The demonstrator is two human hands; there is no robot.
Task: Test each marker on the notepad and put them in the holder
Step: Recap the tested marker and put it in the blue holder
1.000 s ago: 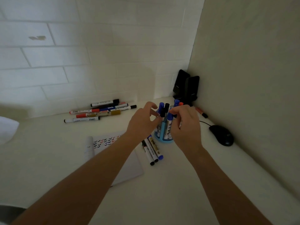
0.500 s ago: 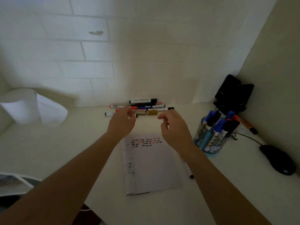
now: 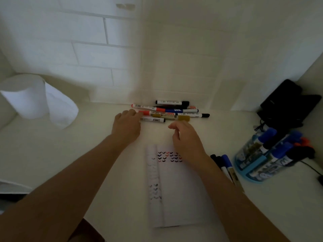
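Now | left hand (image 3: pixel 126 127) flat, touching loose markers (image 3: pixel 171 114) | right hand (image 3: pixel 187 137) loosely curled, empty, just short

Bare, sleeveless forearms run to the bare left grip (image 3: pixel 126 127) and right grip (image 3: pixel 187 140).

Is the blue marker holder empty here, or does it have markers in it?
Not empty: the holder has several capped markers standing in it, blue, black and orange caps sticking out the top.
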